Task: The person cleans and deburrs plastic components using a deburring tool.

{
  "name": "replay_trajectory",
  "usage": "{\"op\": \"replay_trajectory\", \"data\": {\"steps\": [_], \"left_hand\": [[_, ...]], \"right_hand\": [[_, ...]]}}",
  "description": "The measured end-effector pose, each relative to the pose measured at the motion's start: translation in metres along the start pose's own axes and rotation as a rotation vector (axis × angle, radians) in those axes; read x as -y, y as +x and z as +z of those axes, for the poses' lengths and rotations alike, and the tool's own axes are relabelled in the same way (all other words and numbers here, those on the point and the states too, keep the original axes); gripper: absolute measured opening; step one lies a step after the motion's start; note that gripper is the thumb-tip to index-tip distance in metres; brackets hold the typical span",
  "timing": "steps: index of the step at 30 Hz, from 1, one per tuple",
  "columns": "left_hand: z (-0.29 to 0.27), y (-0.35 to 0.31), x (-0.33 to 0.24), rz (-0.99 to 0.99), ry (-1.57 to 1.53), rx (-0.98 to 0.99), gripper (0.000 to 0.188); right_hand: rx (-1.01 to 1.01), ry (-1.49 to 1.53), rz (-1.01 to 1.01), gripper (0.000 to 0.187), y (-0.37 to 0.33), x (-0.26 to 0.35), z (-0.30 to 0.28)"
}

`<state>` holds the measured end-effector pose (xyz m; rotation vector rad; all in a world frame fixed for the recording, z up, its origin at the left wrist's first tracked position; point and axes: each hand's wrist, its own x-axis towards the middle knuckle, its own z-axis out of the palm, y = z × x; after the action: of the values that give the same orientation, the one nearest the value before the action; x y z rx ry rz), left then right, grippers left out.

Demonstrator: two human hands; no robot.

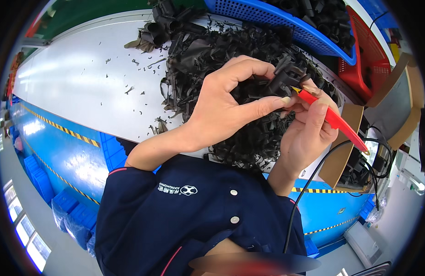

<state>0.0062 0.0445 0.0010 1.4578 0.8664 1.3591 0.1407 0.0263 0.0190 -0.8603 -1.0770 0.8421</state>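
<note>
My left hand [221, 101] is closed round a small black moulded part [282, 82], thumb below it and fingers behind. A red-handled utility knife [334, 117] is gripped in my right hand [309, 124]. Its blade end points up and left and meets the black part near my left thumb tip; whether it cuts in cannot be seen. Under both hands spreads a heap of black scraps and trimmings [189, 69].
Behind the heap stands a blue perforated basket [286, 23] of black parts, with a red basket [364, 60] beside it. To the right, an open cardboard box [343, 138] holds black pieces. Loose crumbs dot the white table [83, 78]. A black cable [309, 184] hangs at the right.
</note>
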Motion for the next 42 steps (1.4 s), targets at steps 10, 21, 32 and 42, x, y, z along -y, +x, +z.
{"op": "replay_trajectory", "data": {"steps": [10, 21, 32, 42], "left_hand": [[0.010, -0.001, -0.006, -0.145, -0.328, -0.001, 0.030], [0.008, -0.006, 0.002, -0.037, -0.157, -0.057, 0.026], [0.008, -0.011, 0.002, -0.102, -0.127, 0.040, 0.010], [-0.002, -0.012, 0.004, 0.078, 0.218, 0.471, 0.028]], "right_hand": [[0.007, -0.117, -0.104, 0.033, -0.005, -0.002, -0.004], [-0.036, -0.199, -0.282, 0.026, -0.007, -0.011, 0.006], [-0.083, -0.580, -0.511, 0.010, 0.001, -0.032, -0.004], [-0.168, -0.716, -0.537, 0.005, 0.006, -0.036, -0.004]]}}
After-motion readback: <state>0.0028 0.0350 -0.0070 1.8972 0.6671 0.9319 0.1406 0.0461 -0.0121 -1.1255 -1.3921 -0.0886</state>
